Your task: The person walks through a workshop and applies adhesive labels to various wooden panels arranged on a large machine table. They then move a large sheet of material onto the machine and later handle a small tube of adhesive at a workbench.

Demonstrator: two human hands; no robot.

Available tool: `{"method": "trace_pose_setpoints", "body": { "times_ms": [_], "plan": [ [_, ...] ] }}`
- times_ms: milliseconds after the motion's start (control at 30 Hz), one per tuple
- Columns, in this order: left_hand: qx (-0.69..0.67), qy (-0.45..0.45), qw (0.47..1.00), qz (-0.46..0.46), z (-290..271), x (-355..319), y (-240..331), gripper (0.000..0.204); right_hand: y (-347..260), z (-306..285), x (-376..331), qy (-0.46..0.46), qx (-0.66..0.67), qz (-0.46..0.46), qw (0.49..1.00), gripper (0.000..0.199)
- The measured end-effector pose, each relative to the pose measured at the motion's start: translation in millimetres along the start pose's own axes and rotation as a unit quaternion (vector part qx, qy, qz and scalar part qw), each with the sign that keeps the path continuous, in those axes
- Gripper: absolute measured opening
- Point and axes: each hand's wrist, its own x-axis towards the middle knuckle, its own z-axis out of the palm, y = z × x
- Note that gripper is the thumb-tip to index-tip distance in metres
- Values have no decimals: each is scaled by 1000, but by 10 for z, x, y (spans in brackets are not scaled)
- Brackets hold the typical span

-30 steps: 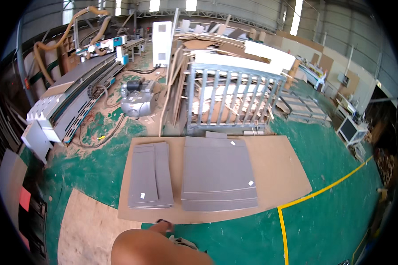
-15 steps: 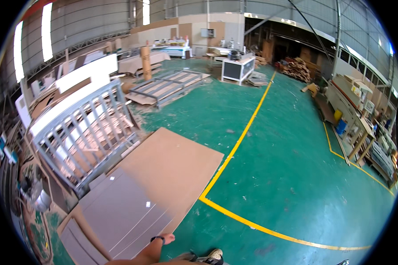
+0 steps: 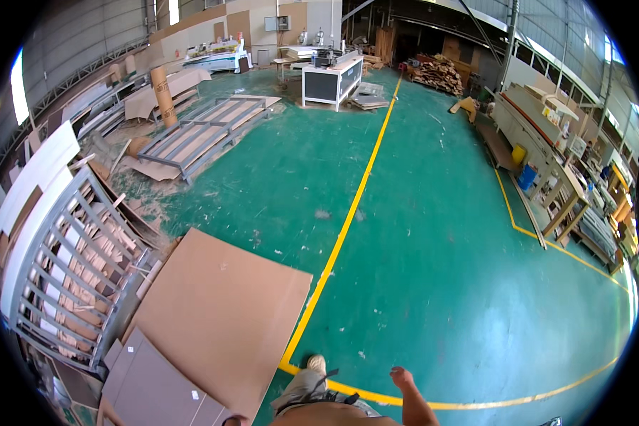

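My left hand is low at the bottom edge, over the right edge of a grey-brown board. A dark band is round its wrist, and its fingers are mostly cut off, so I cannot see whether it grips anything. My right hand hangs over the green floor, just above the yellow line. Its fingers look loosely curled with nothing in them, and it touches nothing. A large brown sheet lies on the floor to my left, partly under the grey-brown board. My shoe is beside the sheet's near right corner.
A grey metal slatted frame leans at left with wood scraps behind it. Farther off are a flat metal frame, a brown roll and a white-framed machine table. A workbench and a blue bin line the right side.
My view has swung right and I have moved forward along the sheet. The left hand has dropped to the bottom edge. My right hand has come into view.
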Motion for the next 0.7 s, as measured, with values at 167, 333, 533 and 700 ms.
{"method": "trace_pose_setpoints", "body": {
  "times_ms": [167, 333, 533, 700],
  "plan": [
    [-266, -147, 939, -160, -2136, 3376, 266, 33, -408, -376, 948, 33, 77, 48, 995, 35],
    [-291, 46, 955, -22, -4295, 6230, 489, 32, -1100, -426, 2419, -88, 78, 50, 992, 35],
    [-345, 84, 933, -61, -4866, 8585, 493, 27, -1225, -1443, 4906, -150, 25, 55, 987, 36],
    [-320, -78, 941, -70, -4908, 9055, -50, 44, -1120, -2502, 7662, -161, -97, -16, 982, 36]
  ]
}}
